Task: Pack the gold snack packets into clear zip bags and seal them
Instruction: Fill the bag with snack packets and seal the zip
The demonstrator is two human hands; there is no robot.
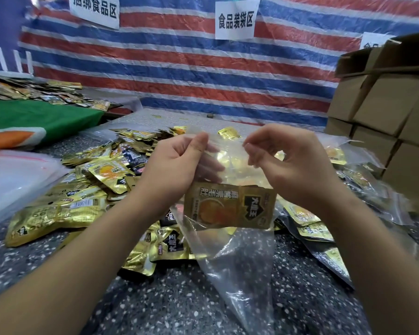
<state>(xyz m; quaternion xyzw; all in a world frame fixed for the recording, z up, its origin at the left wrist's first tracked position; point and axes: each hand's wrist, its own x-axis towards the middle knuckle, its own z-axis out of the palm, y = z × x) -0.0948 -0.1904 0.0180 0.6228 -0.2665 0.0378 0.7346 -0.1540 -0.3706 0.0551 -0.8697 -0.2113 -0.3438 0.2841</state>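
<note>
Your left hand [179, 163] and right hand [283, 163]: fingers pinching the top edge of a clear bag [237, 250], held above the speckled table [155, 305]. One gold packet [230, 206] inside. Loose packets [65, 209] piled left; cardboard boxes [382, 97] stacked far right.

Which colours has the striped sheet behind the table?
Red, blue and white stripes on the sheet, seen in the head view.

One head-worn wide-angle view looks forward and down, close over the speckled desk [184, 308], facing the striped tarpaulin [203, 68] behind it.
</note>
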